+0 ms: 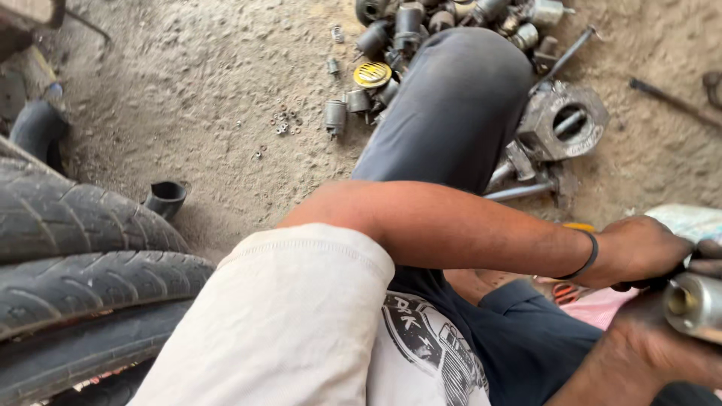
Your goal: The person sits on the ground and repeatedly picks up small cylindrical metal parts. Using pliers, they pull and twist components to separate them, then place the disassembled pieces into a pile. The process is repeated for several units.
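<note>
My left hand (639, 252), a black band at its wrist, reached across my knee (459, 98) and was clenched round something dark I could not make out, while my right hand (654, 346), just below it, grasped a short silvery metal tube (696, 303), its open end facing me. Beyond my knee, on the dirt floor (226, 98), lay a heap of grey metal cylinders (391, 37) and a heavy ring-shaped casting (564, 120); worn tyres (75, 256) were stacked well off to the knee's left.

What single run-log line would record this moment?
left hand: gripping dark handle | right hand: holding metal tube | ground: metal parts pile, tyres at left
</note>
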A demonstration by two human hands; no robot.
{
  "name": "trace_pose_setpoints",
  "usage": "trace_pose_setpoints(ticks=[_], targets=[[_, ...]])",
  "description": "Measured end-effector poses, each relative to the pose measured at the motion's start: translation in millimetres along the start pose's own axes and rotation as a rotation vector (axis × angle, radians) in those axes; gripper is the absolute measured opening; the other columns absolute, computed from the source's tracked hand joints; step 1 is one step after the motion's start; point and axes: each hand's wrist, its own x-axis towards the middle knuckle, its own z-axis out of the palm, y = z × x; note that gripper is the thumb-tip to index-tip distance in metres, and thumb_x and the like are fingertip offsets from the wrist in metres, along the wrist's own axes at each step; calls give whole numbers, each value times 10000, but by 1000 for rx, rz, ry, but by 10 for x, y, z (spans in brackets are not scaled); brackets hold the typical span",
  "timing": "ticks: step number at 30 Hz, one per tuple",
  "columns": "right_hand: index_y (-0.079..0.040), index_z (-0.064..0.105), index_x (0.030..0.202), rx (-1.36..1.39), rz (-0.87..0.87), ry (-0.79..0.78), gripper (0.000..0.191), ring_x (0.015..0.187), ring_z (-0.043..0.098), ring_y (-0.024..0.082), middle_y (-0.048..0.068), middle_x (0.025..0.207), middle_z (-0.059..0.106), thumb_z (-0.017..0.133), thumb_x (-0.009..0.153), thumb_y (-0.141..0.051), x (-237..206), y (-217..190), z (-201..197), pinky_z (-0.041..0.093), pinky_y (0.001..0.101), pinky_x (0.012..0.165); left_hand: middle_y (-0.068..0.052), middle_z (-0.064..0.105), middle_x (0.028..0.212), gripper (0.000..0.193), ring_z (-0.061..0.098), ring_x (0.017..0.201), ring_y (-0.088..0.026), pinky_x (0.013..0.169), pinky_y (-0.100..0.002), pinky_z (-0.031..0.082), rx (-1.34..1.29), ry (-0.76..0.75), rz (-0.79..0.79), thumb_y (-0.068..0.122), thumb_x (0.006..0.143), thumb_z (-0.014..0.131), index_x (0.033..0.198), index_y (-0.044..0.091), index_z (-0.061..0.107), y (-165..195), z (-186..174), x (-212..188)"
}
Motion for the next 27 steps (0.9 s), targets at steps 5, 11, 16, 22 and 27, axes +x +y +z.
trace_pose_setpoints(ticks=[5,11,16,22,27], targets=[[39,632,1304,-80,-13,-25,722,1116,658,305,172,1256,646,512,917,-559,81,-36,-312,496,355,875,-198,749,727,327,691,557,-276,473,-421,580,523,33,436,243,868,619,775,-33,768,1437,-1092,-980],[41,635,1251,-161,-4,-72,704,1040,669,291,163,1168,645,522,920,-569,223,64,-621,501,338,834,-219,728,728,249,694,603,-307,550,-436,579,758,516,672,158,875,628,756,-22,751,1168,-3699,-1866],[44,637,1208,-197,23,-108,692,977,679,280,156,1096,645,530,922,-578,187,102,-669,506,324,800,-236,711,729,200,696,642,-333,614,-448,579,835,1067,212,88,881,636,740,-13,737,176,-5127,-2719],[7,600,1229,-224,39,-148,848,900,638,269,137,1024,634,514,850,-747,-315,-27,-267,469,322,757,-299,683,811,84,698,795,-444,724,-522,569,817,1386,-45,8,710,651,706,9,735,-719,-5490,-2942],[-68,609,1354,-295,79,-17,812,887,638,268,113,1085,661,575,847,-702,-640,32,251,469,351,724,-263,686,1012,158,650,935,-431,809,-510,536,978,1436,-90,-14,757,631,878,5,730,-655,-5382,-2720]])
